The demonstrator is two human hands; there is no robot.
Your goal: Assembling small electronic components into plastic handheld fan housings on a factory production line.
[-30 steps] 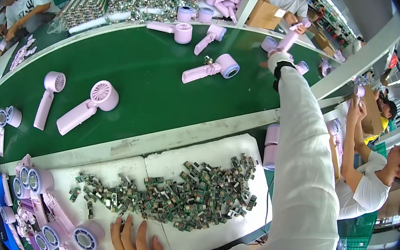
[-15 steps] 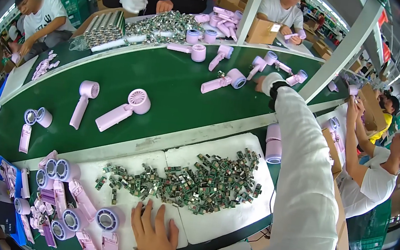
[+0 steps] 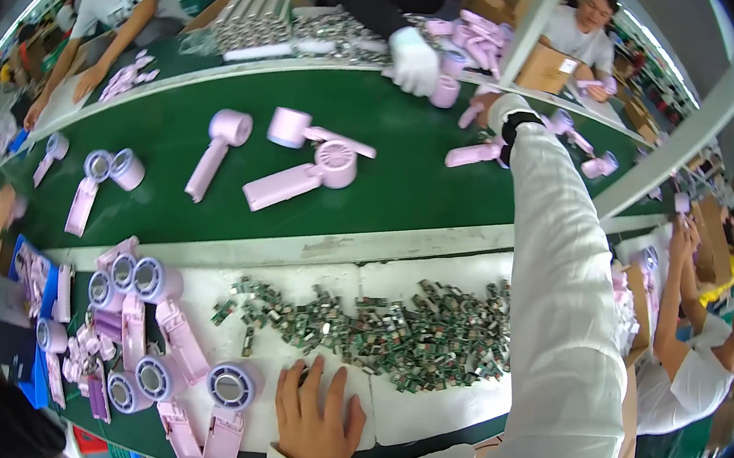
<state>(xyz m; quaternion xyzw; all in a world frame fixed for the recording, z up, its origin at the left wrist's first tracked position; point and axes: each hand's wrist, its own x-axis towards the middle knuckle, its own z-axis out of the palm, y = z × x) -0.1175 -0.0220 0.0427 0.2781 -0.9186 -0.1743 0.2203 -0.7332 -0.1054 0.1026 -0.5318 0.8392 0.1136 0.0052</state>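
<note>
My left hand [image 3: 320,415] lies on a white foam sheet [image 3: 405,412] with its fingers spread, holding nothing. Just beyond its fingertips lies a loose heap of small green circuit boards [image 3: 409,333]. A pink fan with a round purple-rimmed head [image 3: 233,386] rests to its left. My right arm stretches far across the green belt. At the belt's far edge my right hand [image 3: 492,108] is closed about the head of a pink handheld fan, whose handle [image 3: 469,116] pokes out on the left. My fingers there are partly hidden. Another pink fan [image 3: 473,155] lies just nearer than this hand.
Several pink fans [image 3: 300,176] lie along the green belt [image 3: 407,193]. Opened fan bodies and a blue bin [image 3: 46,283] fill the near left. A co-worker's white-gloved hand [image 3: 414,61] is at the far edge. A pale metal post [image 3: 666,145] stands right of my arm.
The view has shifted, so the belt and heap appear further right. My right hand has moved to a fan further off. A co-worker's gloved hand has come down to the belt's edge; another fan shows mid-belt.
</note>
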